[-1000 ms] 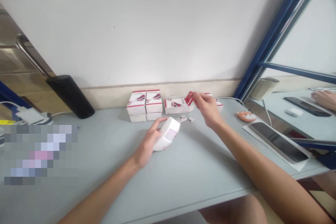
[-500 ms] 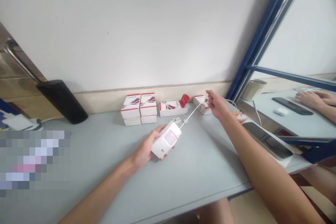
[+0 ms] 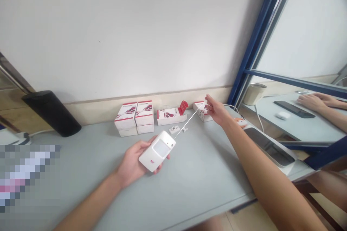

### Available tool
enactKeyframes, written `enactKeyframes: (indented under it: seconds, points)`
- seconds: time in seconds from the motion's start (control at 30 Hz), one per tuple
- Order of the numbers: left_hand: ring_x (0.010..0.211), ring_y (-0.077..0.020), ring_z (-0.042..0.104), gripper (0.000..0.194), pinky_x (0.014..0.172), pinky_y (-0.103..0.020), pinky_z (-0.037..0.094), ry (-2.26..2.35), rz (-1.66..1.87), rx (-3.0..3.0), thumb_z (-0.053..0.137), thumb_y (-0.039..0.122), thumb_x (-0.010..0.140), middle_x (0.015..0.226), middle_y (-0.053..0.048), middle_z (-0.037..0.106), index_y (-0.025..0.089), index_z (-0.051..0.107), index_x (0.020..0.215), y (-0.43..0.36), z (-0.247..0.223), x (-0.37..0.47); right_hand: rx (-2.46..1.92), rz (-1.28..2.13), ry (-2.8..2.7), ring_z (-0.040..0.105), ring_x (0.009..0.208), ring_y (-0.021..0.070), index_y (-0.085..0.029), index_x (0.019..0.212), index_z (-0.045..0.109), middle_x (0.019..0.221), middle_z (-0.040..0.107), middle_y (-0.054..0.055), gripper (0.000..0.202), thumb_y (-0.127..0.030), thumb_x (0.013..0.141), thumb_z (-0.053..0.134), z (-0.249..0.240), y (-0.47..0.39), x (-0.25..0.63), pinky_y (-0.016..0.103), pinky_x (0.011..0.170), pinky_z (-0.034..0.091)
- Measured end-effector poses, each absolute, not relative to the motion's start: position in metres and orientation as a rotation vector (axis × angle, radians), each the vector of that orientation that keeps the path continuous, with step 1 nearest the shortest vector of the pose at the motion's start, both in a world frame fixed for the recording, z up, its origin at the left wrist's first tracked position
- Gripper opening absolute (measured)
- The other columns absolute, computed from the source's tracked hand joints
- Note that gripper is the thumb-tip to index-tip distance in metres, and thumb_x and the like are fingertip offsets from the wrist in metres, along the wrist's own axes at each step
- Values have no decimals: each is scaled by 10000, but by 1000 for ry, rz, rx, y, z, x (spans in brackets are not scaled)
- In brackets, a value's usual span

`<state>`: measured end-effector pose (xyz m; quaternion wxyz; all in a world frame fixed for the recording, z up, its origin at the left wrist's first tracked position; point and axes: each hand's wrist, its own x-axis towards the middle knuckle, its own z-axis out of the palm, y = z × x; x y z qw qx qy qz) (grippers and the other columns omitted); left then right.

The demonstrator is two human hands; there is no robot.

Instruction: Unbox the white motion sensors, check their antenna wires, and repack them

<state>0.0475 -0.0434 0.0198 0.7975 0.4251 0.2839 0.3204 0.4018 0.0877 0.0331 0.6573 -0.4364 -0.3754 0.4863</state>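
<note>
My left hand (image 3: pixel 135 158) is wrapped round a white motion sensor (image 3: pixel 157 152) with a pale rectangular window and a small red mark, held tilted above the table. From its upper end a thin, straight antenna (image 3: pixel 187 121) reaches up and to the right. Its far end is pinched between the fingers of my right hand (image 3: pixel 215 107), and the very tip is hidden by them. Small white plastic parts, a bracket (image 3: pixel 174 129) and a smaller piece (image 3: pixel 185 129), lie on the table behind the sensor.
Stacked red-and-white boxes (image 3: pixel 134 117), an opened box (image 3: pixel 169 115) with its red flap raised and another box (image 3: pixel 199 110) line the wall. A black cylinder (image 3: pixel 51 113) leans at left. At right are a phone-like dark panel (image 3: pixel 268 146) and a blue-framed partition (image 3: pixel 252 39), a person's hands (image 3: pixel 313 99) beyond.
The motion sensor has shifted left and down in view and turned its face more toward me. The antenna still stretches between it and my right hand. The whole view has moved slightly.
</note>
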Motion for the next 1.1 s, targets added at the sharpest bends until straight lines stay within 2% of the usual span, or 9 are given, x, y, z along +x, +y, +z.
enactKeyframes:
  seconds: [0.13,0.27,0.53,0.73,1.0,1.1]
  points:
    - [726,-252,663,506,646,-336,459,609,677,873,448,395,980,1070,-215,748,143,534,1410,-43,20,47,-1012,1096,-844,445,553,106,-232,847,659,648,458,-45,437,-572,725,905,30,90,406,231,389,305]
    - [732,-264,668,508,649,-342,469,619,688,832,473,374,935,1054,-221,747,140,544,1380,-43,20,47,-1021,1089,-838,456,569,103,-230,822,635,671,496,-40,490,-597,678,926,29,88,404,219,390,324]
    - [690,-253,665,481,618,-329,450,618,671,849,456,392,956,993,-189,755,171,530,1377,-45,21,47,-968,1137,-856,490,586,92,-252,965,677,753,539,-49,446,-559,726,895,28,88,400,211,453,444]
    - [690,-248,666,443,615,-324,450,638,699,860,454,405,977,977,-178,753,184,535,1351,-49,23,48,-958,1120,-852,499,594,90,-226,801,614,757,563,-31,424,-504,714,922,25,89,397,218,476,468]
    - [686,-242,651,450,600,-318,448,616,706,853,449,384,974,962,-188,748,168,524,1361,-49,19,46,-964,1007,-882,436,583,80,-226,776,618,742,533,-40,563,-638,593,954,23,87,387,210,471,409]
    - [706,-242,647,473,605,-320,454,658,754,825,478,394,973,969,-192,741,151,516,1377,-50,18,48,-997,946,-920,418,570,87,-226,758,628,679,505,-47,576,-681,587,936,22,84,379,217,461,355]
